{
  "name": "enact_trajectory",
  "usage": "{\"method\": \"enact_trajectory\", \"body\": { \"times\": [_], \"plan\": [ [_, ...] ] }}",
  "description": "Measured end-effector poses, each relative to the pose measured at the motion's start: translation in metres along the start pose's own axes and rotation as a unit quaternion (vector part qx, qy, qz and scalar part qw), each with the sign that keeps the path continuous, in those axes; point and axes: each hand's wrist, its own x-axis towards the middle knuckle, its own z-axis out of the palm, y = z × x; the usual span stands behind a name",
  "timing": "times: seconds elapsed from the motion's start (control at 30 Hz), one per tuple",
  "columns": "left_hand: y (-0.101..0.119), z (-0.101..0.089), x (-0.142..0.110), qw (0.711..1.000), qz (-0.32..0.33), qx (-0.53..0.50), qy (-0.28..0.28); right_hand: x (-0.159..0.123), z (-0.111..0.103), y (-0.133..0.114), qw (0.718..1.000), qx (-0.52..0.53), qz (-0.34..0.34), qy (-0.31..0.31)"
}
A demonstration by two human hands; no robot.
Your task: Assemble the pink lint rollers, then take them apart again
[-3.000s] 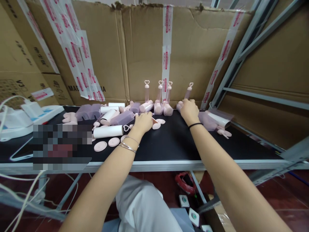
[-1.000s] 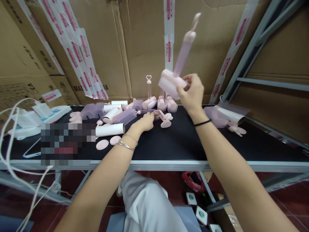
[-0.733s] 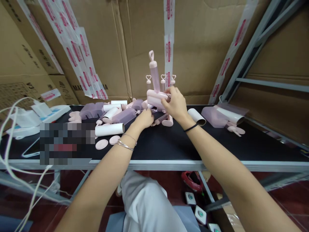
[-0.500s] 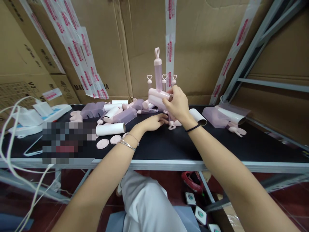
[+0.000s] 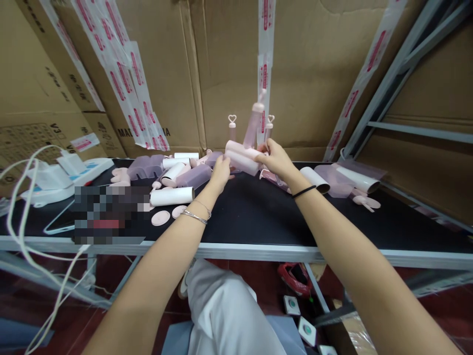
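Both hands hold one pink lint roller point(image 5: 242, 159) just above the black table point(image 5: 258, 217), its clear handle slanting up to the right. My right hand point(image 5: 276, 159) grips the right end of its roll. My left hand point(image 5: 220, 171) closes on the left end. Behind it two more pink rollers stand upright, one point(image 5: 232, 129) to the left and one point(image 5: 270, 126) partly hidden. A white paper roll point(image 5: 315, 179) lies just right of my right wrist.
To the left lie white rolls point(image 5: 172, 196), purple covers point(image 5: 194, 176) and pink discs point(image 5: 160, 218). A purple cover and white roll point(image 5: 357, 179) lie at the right. Cardboard sheets point(image 5: 221, 74) back the table. White cables point(image 5: 22, 222) hang at left; a metal rack point(image 5: 391, 74) stands right.
My right hand lifted a roller from the back row, swung it high, then lowered it to the middle. My left hand let go of parts on the table and took the roller's left end.
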Motion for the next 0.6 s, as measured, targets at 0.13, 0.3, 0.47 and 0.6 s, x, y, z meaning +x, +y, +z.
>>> {"method": "enact_trajectory", "body": {
  "times": [0.13, 0.3, 0.47, 0.6],
  "plan": [
    [0.007, 0.001, -0.005, 0.994, 0.028, -0.100, -0.021, 0.002, -0.001, 0.005, 0.999, 0.039, 0.010, -0.036],
    [0.003, -0.003, -0.005, 0.997, 0.050, -0.061, 0.021, -0.004, -0.003, -0.007, 0.995, 0.095, -0.008, -0.036],
    [0.009, 0.001, -0.012, 0.999, 0.051, -0.016, 0.003, -0.005, -0.006, -0.013, 0.991, 0.127, 0.026, 0.033],
    [0.011, 0.004, -0.015, 0.999, 0.039, 0.005, -0.019, 0.007, -0.018, -0.002, 0.989, 0.125, 0.027, 0.074]
  ]
}}
